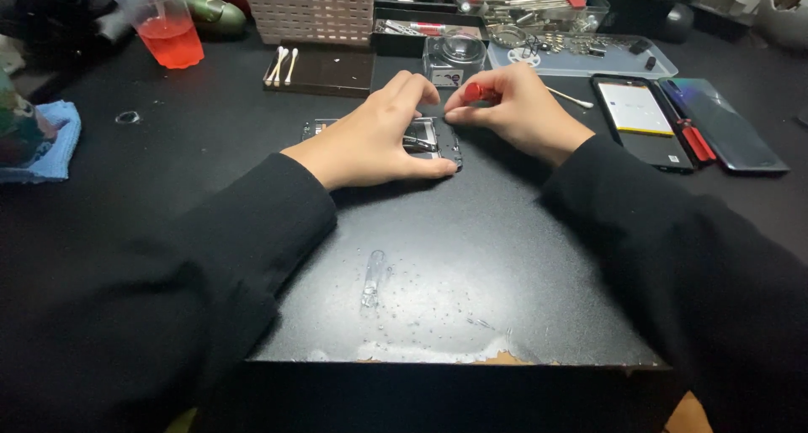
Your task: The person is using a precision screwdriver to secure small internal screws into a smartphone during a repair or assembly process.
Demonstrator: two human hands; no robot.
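An opened phone body [438,138] with its insides exposed lies flat on the black worktop [471,265]. My left hand [374,138] rests over it, thumb along its near edge and fingers across the top, pressing it down. My right hand [513,105] is pinched around a small red-handled screwdriver [478,90], held just above the phone's far right corner. The tool's tip is hidden behind my fingers.
A phone screen panel [641,122] and a dark back cover [724,126] lie at the right with a red tool [697,140] between them. A clear parts tray [589,56], a white basket [311,10], cotton swabs [282,64] and a cup of red drink [167,25] stand behind. A blue cloth [50,138] lies left.
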